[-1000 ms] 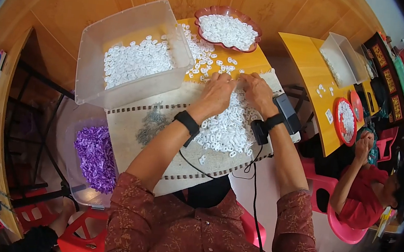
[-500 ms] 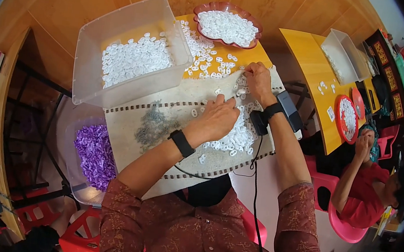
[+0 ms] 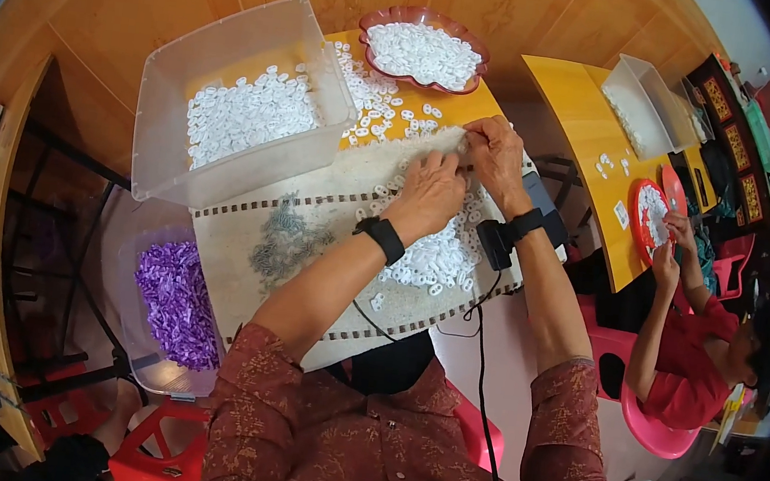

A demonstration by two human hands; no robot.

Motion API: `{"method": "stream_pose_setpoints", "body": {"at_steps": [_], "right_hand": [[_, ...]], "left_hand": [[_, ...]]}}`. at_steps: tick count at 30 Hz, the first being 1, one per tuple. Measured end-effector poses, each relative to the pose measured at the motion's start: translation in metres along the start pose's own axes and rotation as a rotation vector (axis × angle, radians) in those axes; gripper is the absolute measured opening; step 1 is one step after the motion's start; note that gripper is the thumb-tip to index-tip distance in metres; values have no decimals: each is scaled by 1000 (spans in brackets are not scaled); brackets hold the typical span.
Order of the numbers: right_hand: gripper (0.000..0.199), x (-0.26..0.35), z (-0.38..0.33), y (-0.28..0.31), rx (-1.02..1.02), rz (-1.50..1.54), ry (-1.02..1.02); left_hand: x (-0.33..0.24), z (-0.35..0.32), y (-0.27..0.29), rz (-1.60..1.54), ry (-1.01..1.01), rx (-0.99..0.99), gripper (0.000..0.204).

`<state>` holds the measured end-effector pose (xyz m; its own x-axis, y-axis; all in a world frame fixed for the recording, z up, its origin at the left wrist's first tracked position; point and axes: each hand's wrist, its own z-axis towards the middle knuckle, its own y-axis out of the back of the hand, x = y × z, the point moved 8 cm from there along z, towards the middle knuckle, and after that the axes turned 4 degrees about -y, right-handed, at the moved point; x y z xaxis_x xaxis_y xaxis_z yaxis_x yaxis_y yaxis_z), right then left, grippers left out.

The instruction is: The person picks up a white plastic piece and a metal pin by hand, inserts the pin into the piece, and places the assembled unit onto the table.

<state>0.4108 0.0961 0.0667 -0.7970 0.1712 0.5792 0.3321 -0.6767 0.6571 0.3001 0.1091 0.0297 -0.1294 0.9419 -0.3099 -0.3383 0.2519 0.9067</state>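
A yellow wooden tabletop [image 3: 463, 107] stretches beyond the worker's two hands, and a cream woven cloth with dark-checked bands [image 3: 225, 246] lies directly beneath them, perhaps serving to keep small parts from sliding. Left of the grip sits a large, translucent plastic bin [image 3: 246, 168] part-filled with white pieces; lower on that side, a heap of shiny purple strips [image 3: 174, 302] fills a clear tub. Beyond the fingers stands a maroon scalloped bowl [image 3: 468, 86] loaded with more white pieces, seemingly placed there to leave the near working area free. The left hand [image 3: 432, 195] bends downward over the cloth, its fingers curled; the right hand [image 3: 499, 154], just beside it, draws thumb and fingers together. Whether either pinches a piece cannot be told. Nearer the body than both hands, a pile of white plastic ovals with two holes [image 3: 435, 263] spreads within easy reach, while tiny grey metallic bits [image 3: 285, 241] lie to their left, apparently kept separate.
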Motion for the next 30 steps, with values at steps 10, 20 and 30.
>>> {"method": "stream_pose_setpoints", "body": {"at_steps": [10, 20, 30], "right_hand": [[29, -26, -9, 7, 12, -123, -25], [42, -1, -82, -12, 283, -445, -92], [45, 22, -94, 0, 129, -220, 0]], "left_hand": [[23, -30, 27, -90, 139, -49, 36], [19, -41, 11, 7, 111, 117, 17], [30, -53, 17, -48, 189, 45, 22]]}}
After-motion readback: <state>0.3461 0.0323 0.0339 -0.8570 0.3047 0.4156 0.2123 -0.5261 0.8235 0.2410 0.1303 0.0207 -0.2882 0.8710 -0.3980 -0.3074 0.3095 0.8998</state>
